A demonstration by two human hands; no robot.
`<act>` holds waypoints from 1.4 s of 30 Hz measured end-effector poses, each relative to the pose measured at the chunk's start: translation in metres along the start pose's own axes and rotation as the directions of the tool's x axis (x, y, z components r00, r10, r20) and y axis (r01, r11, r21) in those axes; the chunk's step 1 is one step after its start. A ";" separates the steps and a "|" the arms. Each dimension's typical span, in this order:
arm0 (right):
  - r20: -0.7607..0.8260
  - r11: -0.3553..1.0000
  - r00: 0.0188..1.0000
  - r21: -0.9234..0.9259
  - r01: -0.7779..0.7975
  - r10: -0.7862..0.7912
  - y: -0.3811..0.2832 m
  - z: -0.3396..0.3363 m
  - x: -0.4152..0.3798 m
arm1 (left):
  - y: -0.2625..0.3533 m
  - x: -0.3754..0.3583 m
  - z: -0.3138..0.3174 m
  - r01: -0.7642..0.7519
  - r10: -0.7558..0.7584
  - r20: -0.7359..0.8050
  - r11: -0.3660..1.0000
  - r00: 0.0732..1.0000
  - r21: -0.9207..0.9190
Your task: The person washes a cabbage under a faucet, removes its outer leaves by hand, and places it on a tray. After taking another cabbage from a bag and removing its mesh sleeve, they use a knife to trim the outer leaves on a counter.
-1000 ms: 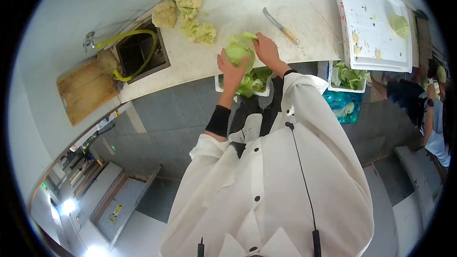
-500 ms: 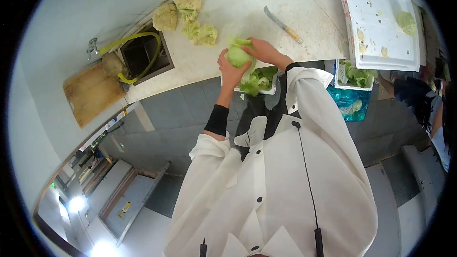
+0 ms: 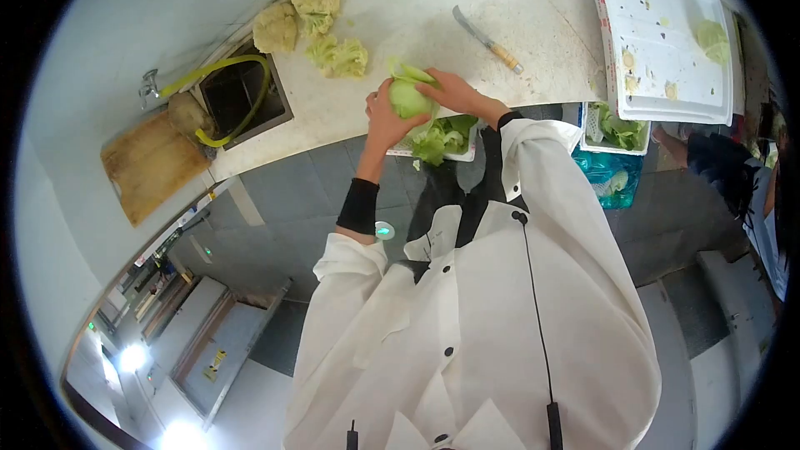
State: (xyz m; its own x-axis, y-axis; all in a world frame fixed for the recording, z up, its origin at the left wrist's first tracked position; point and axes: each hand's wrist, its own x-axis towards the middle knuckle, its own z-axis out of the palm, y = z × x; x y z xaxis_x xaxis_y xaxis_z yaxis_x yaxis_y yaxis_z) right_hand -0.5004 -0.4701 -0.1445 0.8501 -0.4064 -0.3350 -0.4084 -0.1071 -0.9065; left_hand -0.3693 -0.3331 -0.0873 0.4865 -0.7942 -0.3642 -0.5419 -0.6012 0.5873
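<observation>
A pale green cabbage head is held between my hands at the counter's front edge. My left hand is wrapped round its left and near side. At its upper right, my right hand grips an outer leaf that stands partly away from the head. Right below the hands, a white bin holds loose green leaves. A curved knife with a wooden handle lies on the counter to the right, apart from both hands.
Several cauliflower pieces lie on the white counter at the back left. Further left are a sink with a yellow hose and a cutting board. A white foam tray and another leaf bin are at right, near another person.
My left hand has turned a little round the cabbage, and its forearm has swung left. The outer leaf at my right fingers stands further from the head. The whole view has shifted slightly.
</observation>
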 end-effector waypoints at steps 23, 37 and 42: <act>-0.134 0.980 0.987 -0.168 -0.111 0.089 0.005 0.004 0.018 | -0.003 0.020 0.000 -0.137 0.136 0.060 0.991 0.989 0.003; -0.209 0.985 0.977 0.171 -0.017 0.053 -0.018 0.025 -0.029 | -0.014 0.002 -0.007 -0.187 0.190 0.019 0.978 0.982 -0.095; -0.073 0.990 0.991 0.095 -0.105 0.112 -0.018 0.004 -0.026 | -0.016 0.000 -0.009 -0.149 0.156 0.031 0.974 0.987 -0.172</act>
State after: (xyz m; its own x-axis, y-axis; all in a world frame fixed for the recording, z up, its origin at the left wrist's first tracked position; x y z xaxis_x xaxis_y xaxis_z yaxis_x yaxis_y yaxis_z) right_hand -0.5134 -0.4542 -0.1201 0.7725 -0.4809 -0.4147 -0.4616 0.0232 -0.8868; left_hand -0.3544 -0.3227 -0.0901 0.3745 -0.8806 -0.2903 -0.4822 -0.4524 0.7502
